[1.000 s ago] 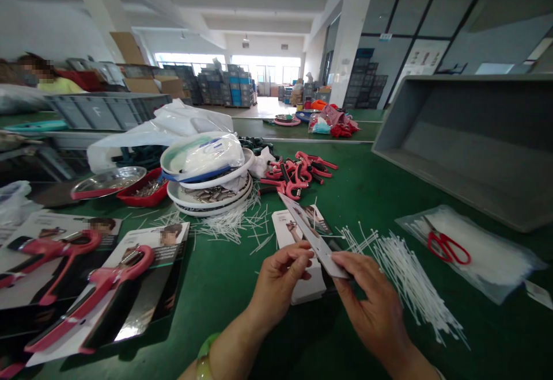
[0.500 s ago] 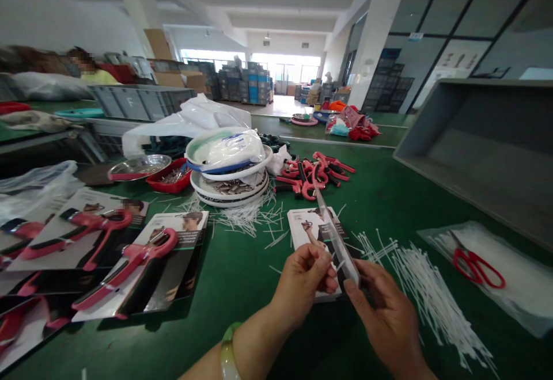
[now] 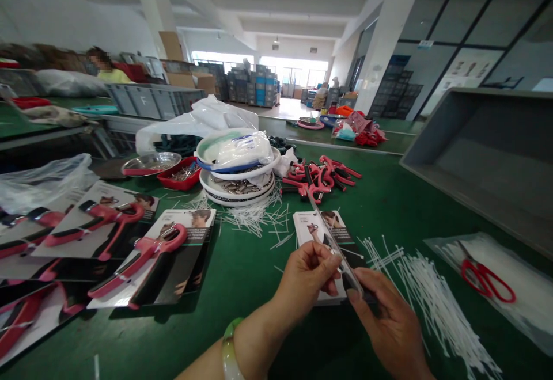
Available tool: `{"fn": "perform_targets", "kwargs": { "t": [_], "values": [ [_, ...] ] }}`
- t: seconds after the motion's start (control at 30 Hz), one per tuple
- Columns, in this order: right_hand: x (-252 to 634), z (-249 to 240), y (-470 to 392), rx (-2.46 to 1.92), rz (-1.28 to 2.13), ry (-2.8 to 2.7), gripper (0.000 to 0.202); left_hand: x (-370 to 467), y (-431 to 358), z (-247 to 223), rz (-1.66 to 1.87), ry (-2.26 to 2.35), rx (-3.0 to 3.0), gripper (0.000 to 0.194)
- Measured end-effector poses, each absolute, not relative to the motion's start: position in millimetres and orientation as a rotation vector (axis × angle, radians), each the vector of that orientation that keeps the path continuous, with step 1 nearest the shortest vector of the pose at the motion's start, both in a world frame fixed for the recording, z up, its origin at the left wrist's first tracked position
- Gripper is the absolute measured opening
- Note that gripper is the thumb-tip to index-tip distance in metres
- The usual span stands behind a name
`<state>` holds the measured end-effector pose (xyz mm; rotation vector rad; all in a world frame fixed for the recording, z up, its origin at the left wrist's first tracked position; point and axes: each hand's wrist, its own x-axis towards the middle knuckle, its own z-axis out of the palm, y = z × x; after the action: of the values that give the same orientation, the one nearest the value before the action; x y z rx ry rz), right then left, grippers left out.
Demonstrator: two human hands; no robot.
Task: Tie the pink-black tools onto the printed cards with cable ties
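My right hand (image 3: 384, 311) grips the near end of a thin card (image 3: 329, 231), seen nearly edge-on and tilted up and away. My left hand (image 3: 309, 276) is pinched against the card's left face; a small white tie end seems to be at its fingertips, partly hidden. Below both hands lies a stack of printed cards (image 3: 305, 227) on the green table. White cable ties (image 3: 440, 305) lie in a loose bundle to the right. Pink and black hand grips (image 3: 322, 175) are piled beyond the cards.
Carded hand grips (image 3: 147, 253) overlap at the left. Stacked white bowls (image 3: 237, 190) with metal springs, a red tray (image 3: 179, 178) and a steel dish (image 3: 151, 164) stand behind. At right are red scissors (image 3: 488, 279) on a plastic bag and a grey crate (image 3: 479, 161). A person sits far left.
The view has shifted slightly left, so the table items appear farther right. The held card is turned a little more edge-on. Both hands keep about the same hold.
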<state>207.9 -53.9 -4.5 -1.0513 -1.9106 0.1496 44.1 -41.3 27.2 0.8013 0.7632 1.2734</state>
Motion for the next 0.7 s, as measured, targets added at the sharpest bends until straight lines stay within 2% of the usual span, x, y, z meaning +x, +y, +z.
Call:
{"fn": "perform_targets", "kwargs": {
  "t": [0.4, 0.53, 0.6, 0.7],
  "values": [
    [205.0, -1.2, -54.0, -0.859, -0.044, -2.075, 0.025, 47.5, -42.5, 14.4, 1.41, 0.714, 0.743, 0.045],
    [204.6, 4.4, -54.2, -0.862, -0.141, -2.114, 0.022, 44.1, -47.6, 19.0, 1.494, 0.707, 0.892, 0.039],
    [204.6, 6.4, -55.2, -0.872, -0.201, -2.134, 0.021, 36.5, -50.7, 27.9, 1.416, 0.795, 1.088, 0.036],
    [203.7, 6.6, -57.4, -0.884, -0.238, -2.174, 0.021, 21.6, -54.1, 44.0, 1.187, 1.02, 1.374, 0.021]
  ]
}}
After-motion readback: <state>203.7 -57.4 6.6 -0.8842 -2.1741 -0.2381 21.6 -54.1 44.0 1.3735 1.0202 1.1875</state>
